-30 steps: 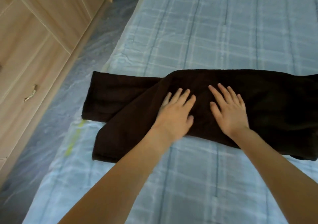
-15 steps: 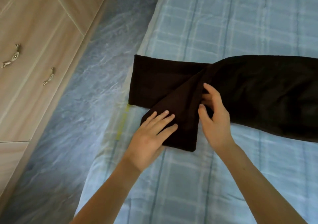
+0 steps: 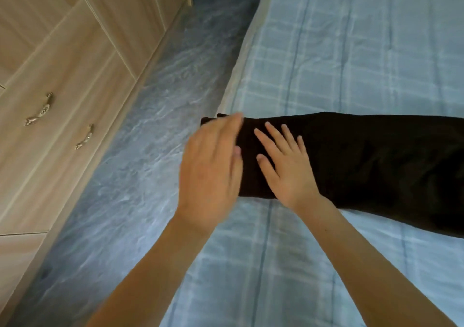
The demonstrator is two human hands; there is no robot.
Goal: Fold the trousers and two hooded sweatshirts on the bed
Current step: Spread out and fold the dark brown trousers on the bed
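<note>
Dark brown trousers (image 3: 364,160) lie across the light blue checked bed (image 3: 351,50), legs stacked one on the other, with the hem end at the bed's left edge. My right hand (image 3: 286,166) lies flat on the trouser legs near the hem, fingers spread. My left hand (image 3: 211,168) is blurred and hovers over the hem end with straight fingers; whether it touches the cloth is unclear. No hooded sweatshirt is in view.
A strip of blue-grey marbled floor (image 3: 140,163) runs along the bed's left side. Beyond it stands a wooden wardrobe (image 3: 62,62) with metal handles (image 3: 39,113).
The near trouser leg, splayed apart before, now lies on top of the other leg. Both hands shifted left to the hem end, and the view swung left.
</note>
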